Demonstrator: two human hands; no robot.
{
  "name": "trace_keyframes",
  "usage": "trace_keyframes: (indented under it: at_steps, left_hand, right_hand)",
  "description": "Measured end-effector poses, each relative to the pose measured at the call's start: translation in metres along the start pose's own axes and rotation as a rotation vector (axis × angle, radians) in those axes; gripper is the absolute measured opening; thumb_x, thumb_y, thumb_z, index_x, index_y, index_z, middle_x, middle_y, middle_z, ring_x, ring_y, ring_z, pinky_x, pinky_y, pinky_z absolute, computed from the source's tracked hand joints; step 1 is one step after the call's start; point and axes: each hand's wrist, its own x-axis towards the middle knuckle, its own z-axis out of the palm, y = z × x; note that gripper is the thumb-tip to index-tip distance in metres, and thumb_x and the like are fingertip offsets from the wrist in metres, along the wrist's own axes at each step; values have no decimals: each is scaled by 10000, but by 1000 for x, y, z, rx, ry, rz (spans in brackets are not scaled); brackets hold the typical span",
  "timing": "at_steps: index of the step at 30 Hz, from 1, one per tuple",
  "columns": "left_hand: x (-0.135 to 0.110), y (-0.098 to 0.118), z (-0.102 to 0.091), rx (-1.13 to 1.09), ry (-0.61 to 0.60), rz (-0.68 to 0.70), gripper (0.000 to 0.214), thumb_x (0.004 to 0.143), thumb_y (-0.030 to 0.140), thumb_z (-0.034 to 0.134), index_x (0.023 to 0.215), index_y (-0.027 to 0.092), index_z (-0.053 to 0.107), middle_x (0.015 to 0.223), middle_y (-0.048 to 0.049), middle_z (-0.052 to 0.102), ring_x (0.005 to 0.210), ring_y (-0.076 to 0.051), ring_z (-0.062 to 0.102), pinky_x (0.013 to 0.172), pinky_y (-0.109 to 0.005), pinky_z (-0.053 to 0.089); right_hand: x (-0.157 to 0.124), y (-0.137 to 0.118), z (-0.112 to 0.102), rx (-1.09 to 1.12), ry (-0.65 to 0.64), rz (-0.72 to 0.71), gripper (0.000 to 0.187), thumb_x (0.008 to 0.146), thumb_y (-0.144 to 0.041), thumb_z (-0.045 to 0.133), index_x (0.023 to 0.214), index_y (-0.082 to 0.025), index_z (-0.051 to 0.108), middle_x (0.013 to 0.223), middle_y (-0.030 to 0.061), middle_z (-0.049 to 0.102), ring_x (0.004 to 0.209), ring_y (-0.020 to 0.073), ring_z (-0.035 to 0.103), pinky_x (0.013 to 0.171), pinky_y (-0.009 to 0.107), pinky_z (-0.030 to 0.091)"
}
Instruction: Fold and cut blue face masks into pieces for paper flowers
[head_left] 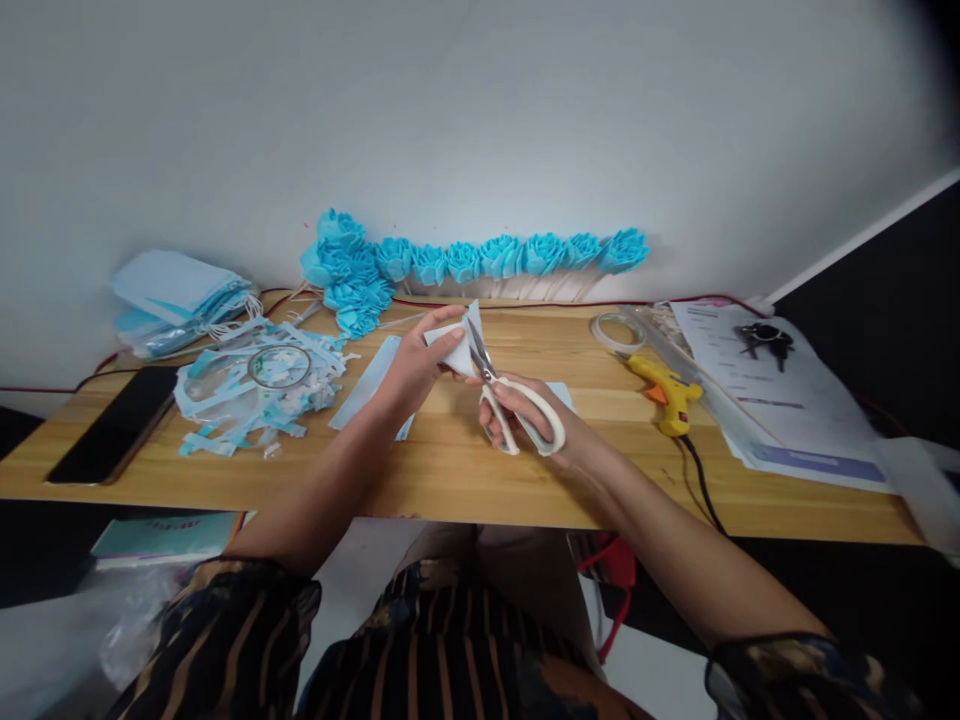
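Between the thumb and fingers of my left hand (424, 350) is a small folded piece of white and light-blue face-mask fabric (452, 352). My right hand (517, 400) grips white-handled scissors (538, 410) by their loops. The scissor blades point up and left, slightly apart, with the fabric's edge at them. On the table under my left wrist lies a flat light-blue strip (367, 382). Another pale piece (560, 397) shows partly behind my right hand.
Blue fabric flowers (501, 256) on sticks lean along the wall. Leftward are stacked masks (176, 290), a heap of scraps (300, 395) with a tape roll on it, and a phone (116, 425). A yellow glue gun (666, 392), a tape ring (616, 332), papers (780, 400) and keys (765, 338) lie right.
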Motion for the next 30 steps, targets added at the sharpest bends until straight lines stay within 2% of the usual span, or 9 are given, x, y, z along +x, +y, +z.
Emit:
trace_keyframes:
  at_steps: [5, 9, 13, 15, 18, 21, 26, 30]
  left_hand:
    - [-1, 1, -1, 17, -27, -31, 684, 667, 410, 921, 1259, 191, 655, 693, 21, 663, 540, -123, 587, 485, -227, 442]
    - [0, 2, -3, 52, -62, -37, 717, 665, 426, 926, 1281, 185, 651, 733, 5, 680, 563, -128, 609, 480, -225, 450]
    - [0, 2, -4, 90, -83, -23, 745, 653, 508, 928, 1257, 165, 660, 765, -1, 677, 561, -124, 591, 441, -223, 409]
    - [1, 1, -5, 130, -53, -5, 680, 661, 546, 919, 1164, 150, 689, 751, 3, 663, 561, -115, 568, 449, -225, 386]
    - [5, -3, -7, 169, 13, 78, 585, 672, 589, 906, 988, 134, 717, 780, -13, 683, 667, -120, 591, 573, -229, 432]
    - [8, -7, -8, 73, -4, 100, 605, 651, 639, 902, 935, 133, 731, 862, -51, 733, 885, -186, 667, 769, -261, 486]
    - [2, -7, -1, -190, -172, -67, 537, 710, 603, 885, 966, 150, 753, 931, -87, 773, 1067, -295, 714, 916, -360, 527]
    - [-2, -5, 4, -322, -248, -218, 492, 695, 560, 909, 986, 188, 772, 1000, -81, 788, 1002, -290, 738, 878, -370, 546]
  right_hand:
    - [2, -5, 0, -74, -11, -24, 553, 814, -688, 780, 1036, -188, 704, 755, 10, 685, 537, 115, 597, 467, 247, 462]
    - [1, -10, -2, -106, 13, -44, 546, 814, -715, 762, 935, -192, 660, 712, 5, 671, 506, 114, 588, 430, 237, 440]
    - [2, -10, -4, -67, -4, -56, 593, 811, -735, 750, 999, -179, 659, 682, -8, 662, 476, 104, 575, 402, 216, 423]
    - [3, -10, -5, -31, -15, -73, 624, 808, -731, 755, 1059, -167, 668, 673, -18, 656, 465, 99, 561, 401, 215, 431]
    - [3, -9, -5, 31, -49, -95, 630, 830, -713, 747, 1108, -152, 679, 638, -31, 635, 450, 98, 543, 398, 214, 430]
    - [3, -10, -5, 99, -97, -106, 621, 858, -702, 728, 1142, -152, 681, 605, -40, 619, 447, 102, 536, 412, 218, 435]
    - [2, -11, -4, 170, -165, -113, 587, 897, -686, 696, 1160, -161, 687, 588, -44, 604, 448, 101, 515, 415, 215, 423]
    - [2, -10, 0, 182, -183, -131, 570, 914, -681, 679, 1146, -160, 696, 593, -43, 596, 449, 101, 514, 411, 216, 418]
